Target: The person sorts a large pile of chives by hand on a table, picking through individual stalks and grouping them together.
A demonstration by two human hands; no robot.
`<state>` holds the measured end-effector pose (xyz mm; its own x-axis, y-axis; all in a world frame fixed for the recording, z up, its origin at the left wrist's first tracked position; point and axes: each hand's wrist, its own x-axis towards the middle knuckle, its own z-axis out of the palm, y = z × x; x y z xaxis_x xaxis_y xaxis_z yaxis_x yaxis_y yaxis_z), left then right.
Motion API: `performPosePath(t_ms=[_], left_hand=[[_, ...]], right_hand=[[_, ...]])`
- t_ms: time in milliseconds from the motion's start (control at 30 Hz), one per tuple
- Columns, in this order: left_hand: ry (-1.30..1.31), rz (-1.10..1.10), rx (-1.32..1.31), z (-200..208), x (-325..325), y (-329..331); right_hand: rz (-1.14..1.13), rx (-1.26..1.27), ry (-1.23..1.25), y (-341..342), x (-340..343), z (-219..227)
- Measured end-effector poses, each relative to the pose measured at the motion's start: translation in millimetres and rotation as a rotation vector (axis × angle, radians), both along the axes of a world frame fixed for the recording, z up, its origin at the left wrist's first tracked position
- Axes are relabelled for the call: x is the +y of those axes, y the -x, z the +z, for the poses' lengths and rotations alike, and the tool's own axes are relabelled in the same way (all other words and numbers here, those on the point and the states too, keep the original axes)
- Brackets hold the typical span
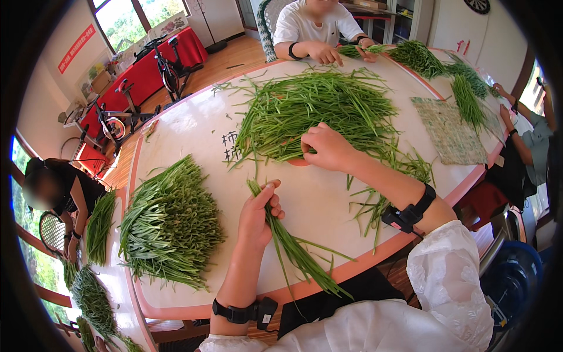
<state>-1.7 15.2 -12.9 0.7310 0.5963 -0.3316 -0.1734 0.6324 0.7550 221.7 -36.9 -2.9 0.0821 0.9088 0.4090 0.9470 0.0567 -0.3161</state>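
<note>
My left hand (pixel 261 212) is closed round a small bunch of garlic chives (pixel 299 255); their cut ends stick up above the fist and the long leaves trail toward the table's near edge. At the near side of a big loose heap of chives (pixel 322 108), my right hand (pixel 330 146) has its fingers pinched together against the stalks. Whatever lies between those fingertips is hidden. To the left lies a large, neatly aligned pile of chives (pixel 170 226). Loose stray stalks (pixel 375 211) are scattered right of my left hand, under my right forearm.
Across the white table (pixel 193 126), a person in a white shirt (pixel 319 29) handles chives. Other people sit at left and right, near more bunches (pixel 99 229). A green-and-white mat (pixel 448 132) lies at right; a blue tub (pixel 510 278) stands beside the table.
</note>
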Motion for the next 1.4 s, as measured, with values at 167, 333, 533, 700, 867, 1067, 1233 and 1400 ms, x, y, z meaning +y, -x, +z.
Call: performPosePath(t_ms=[167,333,533,700,867,1067,1233,1400], left_hand=[[0.0,-0.015,0.025,3,-1,0],[-0.006,-0.018,0.02,3,-2,-1],[-0.01,-0.016,0.015,2,-3,-1],[-0.018,-0.013,0.003,1,-3,-1],[-0.009,-0.023,0.012,3,-4,-1],[0.063,-0.01,-0.066,7,-4,0],[-0.04,0.028,0.031,8,-6,-1],[-0.038,0.085,0.049,3,-4,-1]], right_hand=[[-0.063,0.555,-0.008,1,-24,36],[-0.01,0.947,-0.012,-8,-57,63],[0.049,1.231,-0.078,-20,-88,79],[0.095,1.373,-0.211,-29,-89,87],[-0.024,0.977,-0.203,-18,-75,76],[0.015,0.311,-0.177,41,-49,27],[0.115,0.146,-0.104,65,-38,16],[0.198,0.096,-0.141,73,-38,9]])
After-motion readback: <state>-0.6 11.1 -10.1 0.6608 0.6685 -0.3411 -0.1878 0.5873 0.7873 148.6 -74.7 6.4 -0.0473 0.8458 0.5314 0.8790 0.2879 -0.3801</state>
